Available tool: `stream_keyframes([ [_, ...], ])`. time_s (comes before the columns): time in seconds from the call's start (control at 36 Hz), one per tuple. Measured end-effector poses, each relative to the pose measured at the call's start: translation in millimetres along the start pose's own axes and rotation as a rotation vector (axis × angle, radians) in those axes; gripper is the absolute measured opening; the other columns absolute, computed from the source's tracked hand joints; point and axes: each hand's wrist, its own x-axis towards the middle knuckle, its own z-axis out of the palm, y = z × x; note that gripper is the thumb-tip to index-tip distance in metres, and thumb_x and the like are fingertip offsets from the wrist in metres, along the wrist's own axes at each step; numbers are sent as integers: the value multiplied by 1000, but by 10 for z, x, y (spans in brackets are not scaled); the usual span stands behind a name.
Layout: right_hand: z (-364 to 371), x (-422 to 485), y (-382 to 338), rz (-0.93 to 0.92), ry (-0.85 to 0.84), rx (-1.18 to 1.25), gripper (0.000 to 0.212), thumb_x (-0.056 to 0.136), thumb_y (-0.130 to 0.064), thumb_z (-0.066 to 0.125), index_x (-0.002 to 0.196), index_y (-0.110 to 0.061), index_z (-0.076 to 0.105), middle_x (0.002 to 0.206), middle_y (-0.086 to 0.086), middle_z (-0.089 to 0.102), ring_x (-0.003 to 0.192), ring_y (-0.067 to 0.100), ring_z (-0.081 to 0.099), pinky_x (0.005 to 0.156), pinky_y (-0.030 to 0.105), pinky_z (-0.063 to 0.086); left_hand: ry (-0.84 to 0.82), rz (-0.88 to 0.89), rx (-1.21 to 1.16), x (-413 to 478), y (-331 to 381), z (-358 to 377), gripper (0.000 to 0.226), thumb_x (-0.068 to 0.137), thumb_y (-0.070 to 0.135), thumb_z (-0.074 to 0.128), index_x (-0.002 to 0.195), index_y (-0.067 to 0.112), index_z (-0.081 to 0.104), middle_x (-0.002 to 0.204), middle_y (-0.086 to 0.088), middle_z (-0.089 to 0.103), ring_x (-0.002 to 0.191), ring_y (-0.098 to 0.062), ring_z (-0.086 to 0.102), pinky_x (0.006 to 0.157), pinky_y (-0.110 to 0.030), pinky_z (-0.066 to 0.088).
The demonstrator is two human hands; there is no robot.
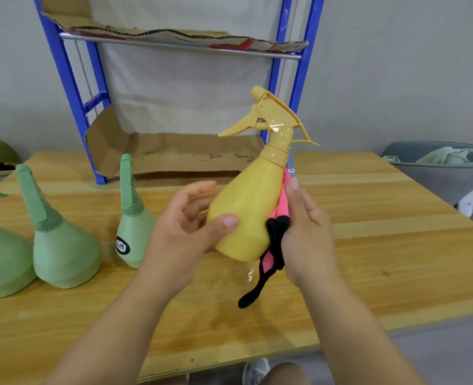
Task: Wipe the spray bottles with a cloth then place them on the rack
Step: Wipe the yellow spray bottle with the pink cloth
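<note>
**A:** Where is the bottle?

**B:** The yellow plastic spray bottle (246, 215) is in the air above the pale wooden table (368, 245). It is tilted, with its trigger head leaning up towards the rack.

**A:** And the hands?

**B:** The left hand (185, 229) grasps the fat lower body, thumb across the front and fingers behind. The right hand (304, 232) holds the pink cloth with black edging (282, 204) against the bottle's right flank, thumb lying straight up along it. A loose tail of cloth dangles below.

**A:** How will it handle?

**B:** I'd guess it's light, with a stiff but thin wall that gives under a hard squeeze. Smooth plastic is likely slippery, more so if damp. I can't tell whether there's liquid inside. The wide body is the safest hold, or the neck under the collar when lifting it to a shelf. The trigger looks like the weak part.

**A:** What's around it?

**B:** Three green plastic spray bottles (63, 245) stand on the table to the left. The blue metal rack (71, 87) is behind, its shelves lined with brown cardboard (174, 157) and nothing set on them yet. A grey tub (438, 173) sits off to the right
</note>
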Motion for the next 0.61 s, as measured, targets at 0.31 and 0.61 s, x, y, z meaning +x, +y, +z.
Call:
stream_keyframes([
  [0.31,37,-26,54,-59,54,-66,41,94,-49,34,91,-27,68,101,9,67,99,22,63,89,41,51,-1,-7,253,1,-29,44,86,43,48,85,125,35,58,127,3,58,114,-14,59,87,-35,53],
  [0.61,-11,-36,-1,-16,-11,151,37,90,-44,43,115,-30,67,118,2,68,114,19,61,87,26,49,-57,-94,-58,-25,-8,18,66,52,55,83,102,19,63,89,1,73,77,-16,70,60,-33,57],
])
